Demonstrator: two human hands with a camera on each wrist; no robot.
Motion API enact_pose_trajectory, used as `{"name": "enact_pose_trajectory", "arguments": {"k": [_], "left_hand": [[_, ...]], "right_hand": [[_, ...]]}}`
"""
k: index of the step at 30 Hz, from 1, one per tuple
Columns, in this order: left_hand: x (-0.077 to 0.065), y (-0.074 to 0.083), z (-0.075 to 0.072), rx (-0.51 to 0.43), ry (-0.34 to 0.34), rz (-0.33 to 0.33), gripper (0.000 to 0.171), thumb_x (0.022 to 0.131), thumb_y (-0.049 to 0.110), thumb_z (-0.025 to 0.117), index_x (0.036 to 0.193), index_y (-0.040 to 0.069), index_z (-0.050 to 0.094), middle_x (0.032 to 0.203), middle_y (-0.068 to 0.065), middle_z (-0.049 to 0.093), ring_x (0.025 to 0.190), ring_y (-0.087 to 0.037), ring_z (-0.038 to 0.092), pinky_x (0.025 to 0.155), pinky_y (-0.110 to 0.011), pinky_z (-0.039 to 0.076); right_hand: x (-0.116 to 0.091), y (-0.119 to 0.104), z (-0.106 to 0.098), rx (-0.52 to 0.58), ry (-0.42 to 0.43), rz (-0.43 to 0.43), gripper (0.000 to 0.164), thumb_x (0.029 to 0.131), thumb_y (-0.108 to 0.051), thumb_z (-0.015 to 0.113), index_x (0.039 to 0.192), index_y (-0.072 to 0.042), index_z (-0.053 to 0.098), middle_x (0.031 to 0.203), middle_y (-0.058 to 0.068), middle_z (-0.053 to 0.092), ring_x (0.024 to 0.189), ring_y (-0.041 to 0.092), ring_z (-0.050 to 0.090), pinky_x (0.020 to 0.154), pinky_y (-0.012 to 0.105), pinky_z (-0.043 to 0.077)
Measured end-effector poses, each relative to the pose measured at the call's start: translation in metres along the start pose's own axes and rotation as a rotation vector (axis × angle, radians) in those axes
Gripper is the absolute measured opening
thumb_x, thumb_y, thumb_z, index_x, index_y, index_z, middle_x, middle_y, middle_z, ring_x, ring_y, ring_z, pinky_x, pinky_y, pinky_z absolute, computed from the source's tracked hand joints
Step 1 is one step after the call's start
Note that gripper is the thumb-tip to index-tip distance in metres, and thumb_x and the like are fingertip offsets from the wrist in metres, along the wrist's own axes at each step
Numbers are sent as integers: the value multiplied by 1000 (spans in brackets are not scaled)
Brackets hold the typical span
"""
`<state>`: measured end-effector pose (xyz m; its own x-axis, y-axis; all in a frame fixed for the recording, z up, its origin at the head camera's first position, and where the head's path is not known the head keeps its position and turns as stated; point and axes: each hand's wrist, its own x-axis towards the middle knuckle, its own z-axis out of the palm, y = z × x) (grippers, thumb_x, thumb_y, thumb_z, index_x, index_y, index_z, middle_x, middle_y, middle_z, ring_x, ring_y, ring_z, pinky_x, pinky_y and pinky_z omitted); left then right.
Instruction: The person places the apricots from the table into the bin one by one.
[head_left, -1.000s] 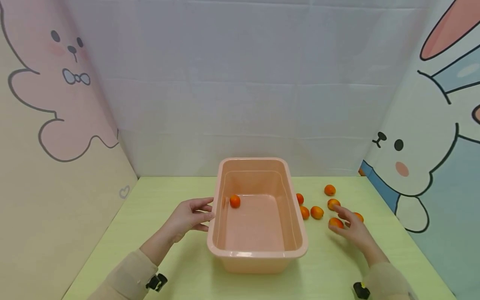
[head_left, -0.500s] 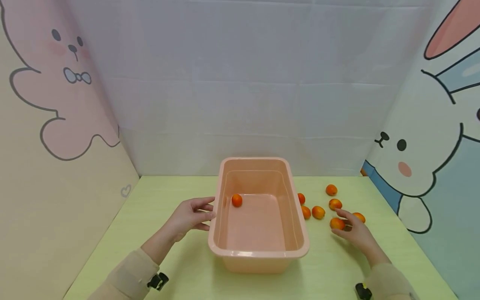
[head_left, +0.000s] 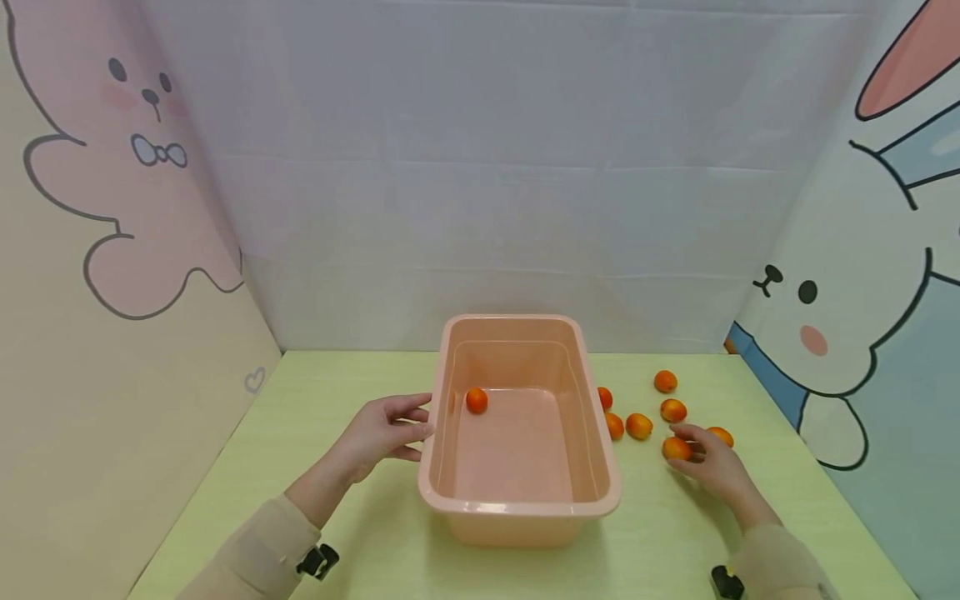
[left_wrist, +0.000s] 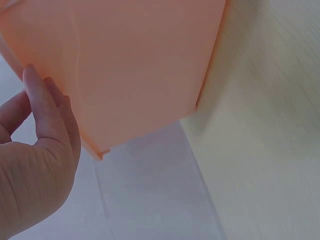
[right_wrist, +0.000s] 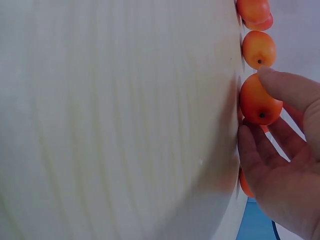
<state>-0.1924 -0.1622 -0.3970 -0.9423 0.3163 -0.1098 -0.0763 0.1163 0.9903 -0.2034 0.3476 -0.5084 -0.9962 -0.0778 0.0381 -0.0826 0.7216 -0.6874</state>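
Observation:
In the head view, my left hand (head_left: 382,435) rests its fingertips at the left rim of a pink plastic basin (head_left: 517,508). The left wrist view has those fingers (left_wrist: 42,107) lightly bent along the basin's outer wall (left_wrist: 140,75). My right hand (head_left: 712,462) holds a small oval orange kumquat (head_left: 677,448) low over the table, right of the basin. Seen from the right wrist, the thumb is on top of this kumquat (right_wrist: 261,100) and the other fingers lie below and behind it. One kumquat (head_left: 476,401) lies inside the basin, near its left wall.
More kumquats lie right of the basin: one (head_left: 639,427) nearby, one (head_left: 673,410) just behind my right hand, one (head_left: 665,382) farther back and one (head_left: 722,437) beyond the knuckles. Two sit beside the basin wall, partly hidden. A white wall sheet (head_left: 517,208) closes off the table's (head_left: 360,533) back.
My right thumb and fingers have closed in around the nearest kumquat, the hand lowering slightly. The left hand stays at the basin rim. The whole head view has shifted slightly.

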Motion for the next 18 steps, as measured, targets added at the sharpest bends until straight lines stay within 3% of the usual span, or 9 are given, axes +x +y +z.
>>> {"name": "enact_pose_trajectory", "arguments": {"k": [5,11,18], "left_hand": [[0,-2,0,-3,7,-1,60,91,6,72,143,-9,45,112,-18,60,85,-21,68,72,-41,61],[0,-4,0,1,16,-6,62,90,8,74,143,-8,46,112,-19,60,86,-22,68,72,-42,61],[-1,-2,1,-2,13,3,61,91,6,72,143,-9,45,113,-19,60,86,-21,68,72,-41,61]], "right_hand": [[0,0,0,-7,3,37,49,88,-10,75,129,8,55,127,31,55,108,46,57,95,59,48],[-2,-3,-4,18,0,120,52,91,-20,74,131,5,54,131,30,51,114,48,53,97,60,46],[-5,-18,-13,17,67,6,45,91,-11,72,129,5,56,130,31,53,110,47,57,95,58,49]]}}
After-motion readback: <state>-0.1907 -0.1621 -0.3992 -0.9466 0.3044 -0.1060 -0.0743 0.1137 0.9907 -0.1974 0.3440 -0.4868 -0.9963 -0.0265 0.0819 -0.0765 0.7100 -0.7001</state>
